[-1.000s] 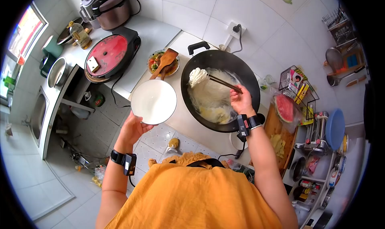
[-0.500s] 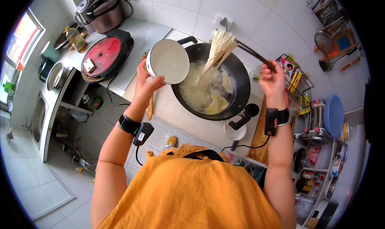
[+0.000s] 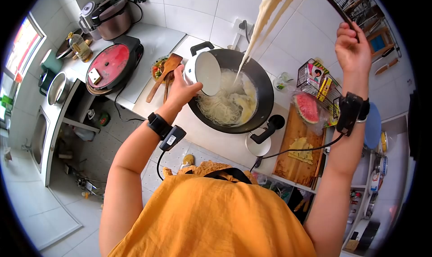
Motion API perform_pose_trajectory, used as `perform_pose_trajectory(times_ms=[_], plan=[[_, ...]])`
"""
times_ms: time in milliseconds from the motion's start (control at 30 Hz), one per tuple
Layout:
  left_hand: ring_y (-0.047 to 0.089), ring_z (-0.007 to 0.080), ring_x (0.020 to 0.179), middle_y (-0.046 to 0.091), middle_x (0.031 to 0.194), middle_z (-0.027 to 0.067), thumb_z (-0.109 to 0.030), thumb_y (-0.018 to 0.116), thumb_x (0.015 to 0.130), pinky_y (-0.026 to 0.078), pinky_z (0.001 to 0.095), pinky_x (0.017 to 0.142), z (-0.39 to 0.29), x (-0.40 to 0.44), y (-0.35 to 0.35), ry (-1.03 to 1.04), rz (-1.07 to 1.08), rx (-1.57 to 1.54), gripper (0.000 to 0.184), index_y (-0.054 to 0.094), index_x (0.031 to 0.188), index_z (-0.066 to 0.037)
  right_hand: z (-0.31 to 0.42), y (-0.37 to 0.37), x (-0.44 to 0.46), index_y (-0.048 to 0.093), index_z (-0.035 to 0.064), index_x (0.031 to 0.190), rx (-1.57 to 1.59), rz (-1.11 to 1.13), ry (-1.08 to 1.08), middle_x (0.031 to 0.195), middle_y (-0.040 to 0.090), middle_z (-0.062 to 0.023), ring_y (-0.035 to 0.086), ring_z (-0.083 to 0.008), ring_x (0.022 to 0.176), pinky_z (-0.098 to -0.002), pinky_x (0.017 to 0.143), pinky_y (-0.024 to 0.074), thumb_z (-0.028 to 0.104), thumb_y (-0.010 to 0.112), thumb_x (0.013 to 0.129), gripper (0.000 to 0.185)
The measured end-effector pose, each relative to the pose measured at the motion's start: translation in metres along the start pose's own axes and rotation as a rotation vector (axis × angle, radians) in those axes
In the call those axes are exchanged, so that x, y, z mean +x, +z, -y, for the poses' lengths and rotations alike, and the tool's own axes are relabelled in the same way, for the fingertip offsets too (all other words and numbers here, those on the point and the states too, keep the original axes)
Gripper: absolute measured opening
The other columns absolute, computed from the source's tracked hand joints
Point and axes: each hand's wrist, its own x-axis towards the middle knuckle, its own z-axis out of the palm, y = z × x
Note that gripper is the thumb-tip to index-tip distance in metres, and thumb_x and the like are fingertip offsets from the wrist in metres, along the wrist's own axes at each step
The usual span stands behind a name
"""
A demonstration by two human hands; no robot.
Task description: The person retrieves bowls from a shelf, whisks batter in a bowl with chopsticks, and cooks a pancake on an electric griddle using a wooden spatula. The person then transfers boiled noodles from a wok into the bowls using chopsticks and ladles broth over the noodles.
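Observation:
My left hand [image 3: 183, 88] grips a white bowl [image 3: 208, 74] by its side, tilted over the left rim of a black wok [image 3: 267, 83]. In the wok, pale noodles [image 3: 220, 108] lie in cloudy liquid with yellowish pieces among them. High at the upper right, my right hand [image 3: 352, 49] is closed round dark chopsticks [image 3: 334, 4]. From their tips, cut off by the top edge, a long bundle of noodles hangs down into the wok. Beside my left hand, a wooden spatula [image 3: 170, 68] rests across a dish of colourful chopped food [image 3: 158, 68].
Right of the wok lie a wooden cutting board [image 3: 288, 164] with yellow slices, a wrapped watermelon piece [image 3: 307, 107] and a wire basket [image 3: 333, 95]. At the left stand a red electric griddle [image 3: 112, 63] and a pressure cooker [image 3: 112, 18]. A small white lid-like disc [image 3: 258, 145] sits by the wok handle.
My right hand has risen up and to the right, lifting the noodles higher and stretching them. My left hand has moved the bowl slightly right and down, tilting it more toward the wok.

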Motion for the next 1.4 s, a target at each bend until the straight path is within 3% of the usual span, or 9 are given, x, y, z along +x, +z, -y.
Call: perform_pose_trajectory(times_ms=[200, 267, 400, 533, 633, 767, 933, 1033, 1400], plan=[[0.057, 0.0252, 0.086, 0.046, 0.108, 0.0175, -0.012, 0.061, 0.068, 0.053, 0.034, 0.068, -0.016, -0.016, 0.021, -0.257, 0.147, -0.372, 0.079, 0.014, 0.131, -0.007, -0.027, -0.022, 0.0, 0.048, -0.0103, 0.092, -0.027, -0.034, 0.03, 0.083, 0.052, -0.0172, 0.051, -0.0162, 0.064, -0.0202, 0.045, 0.0451, 0.01, 0.047, 0.086, 0.021], [0.061, 0.0267, 0.079, 0.044, 0.109, 0.0136, -0.013, 0.054, 0.076, 0.053, 0.0334, 0.072, -0.023, -0.025, 0.021, -0.29, 0.258, -0.583, 0.059, 0.022, 0.126, -0.01, -0.061, -0.037, -0.015, 0.055, -0.0059, 0.085, -0.2, -0.135, -0.049, 0.075, 0.057, -0.0175, 0.052, -0.0162, 0.057, -0.0195, 0.044, 0.0432, 0.014, 0.048, 0.086, 0.021], [0.061, 0.0275, 0.077, 0.046, 0.109, 0.0157, -0.014, 0.051, 0.078, 0.053, 0.0338, 0.072, -0.026, -0.04, 0.015, -0.292, 0.293, -0.671, 0.054, 0.023, 0.124, -0.011, -0.118, -0.053, -0.046, 0.057, -0.0037, 0.084, -0.681, -0.229, -0.051, 0.071, 0.06, -0.0151, 0.057, -0.0153, 0.053, -0.0205, 0.046, 0.045, 0.022, 0.047, 0.088, 0.028], [0.06, 0.0305, 0.087, 0.05, 0.107, 0.0186, -0.017, 0.049, 0.08, 0.05, 0.0383, 0.08, -0.011, -0.049, 0.005, -0.402, 0.345, -0.785, 0.046, 0.03, 0.122, -0.009, -0.128, -0.018, -0.073, 0.056, -0.0046, 0.084, -1.133, -0.107, 0.097, 0.073, 0.061, -0.014, 0.059, -0.014, 0.056, -0.0201, 0.049, 0.0479, 0.026, 0.046, 0.09, 0.033], [0.054, 0.0325, 0.102, 0.049, 0.11, 0.0203, -0.019, 0.048, 0.081, 0.043, 0.0429, 0.089, -0.005, -0.064, -0.004, -0.468, 0.373, -0.831, 0.043, 0.034, 0.12, -0.005, -0.097, -0.032, -0.08, 0.056, -0.0041, 0.085, -1.012, -0.056, -0.026, 0.072, 0.06, -0.0126, 0.059, -0.0133, 0.057, -0.0199, 0.049, 0.0478, 0.027, 0.046, 0.091, 0.034], [0.051, 0.031, 0.107, 0.045, 0.122, 0.0155, -0.016, 0.049, 0.08, 0.039, 0.0429, 0.094, -0.001, -0.081, -0.04, -0.336, 0.248, -0.781, 0.057, 0.024, 0.132, -0.017, -0.123, -0.092, -0.082, 0.058, -0.0001, 0.086, -1.177, -0.185, -0.104, 0.072, 0.058, -0.007, 0.055, -0.0088, 0.057, -0.0199, 0.05, 0.0453, 0.024, 0.046, 0.091, 0.027], [0.057, 0.0283, 0.099, 0.046, 0.12, 0.0141, -0.014, 0.047, 0.078, 0.042, 0.0385, 0.091, 0.0, -0.099, -0.09, -0.257, 0.108, -0.595, 0.062, 0.017, 0.133, -0.012, -0.254, -0.134, -0.111, 0.059, -0.002, 0.08, -1.442, 0.252, 0.09, 0.079, 0.054, -0.0059, 0.053, -0.0112, 0.065, -0.0228, 0.056, 0.0425, 0.014, 0.052, 0.087, 0.018], [0.057, 0.028, 0.098, 0.046, 0.121, 0.0142, -0.013, 0.045, 0.078, 0.043, 0.0378, 0.089, 0.007, -0.107, -0.108, -0.274, 0.046, -0.664, 0.062, 0.018, 0.133, -0.011, -0.263, -0.133, -0.104, 0.055, -0.0012, 0.078, -1.527, 0.45, -0.057, 0.082, 0.049, -0.01, 0.051, -0.0199, 0.07, -0.0295, 0.06, 0.041, 0.01, 0.054, 0.083, 0.013], [0.06, 0.0213, 0.092, 0.053, 0.112, 0.0119, -0.014, 0.043, 0.08, 0.047, 0.0329, 0.083, 0.024, -0.12, -0.128, -0.307, -0.063, -0.718, 0.047, 0.03, 0.124, -0.007, -0.258, -0.124, -0.077, 0.056, -0.0002, 0.076, -1.808, 0.973, -0.238, 0.075, 0.043, -0.01, 0.049, -0.0255, 0.068, -0.0331, 0.06, 0.0414, 0.004, 0.062, 0.075, 0.008]])
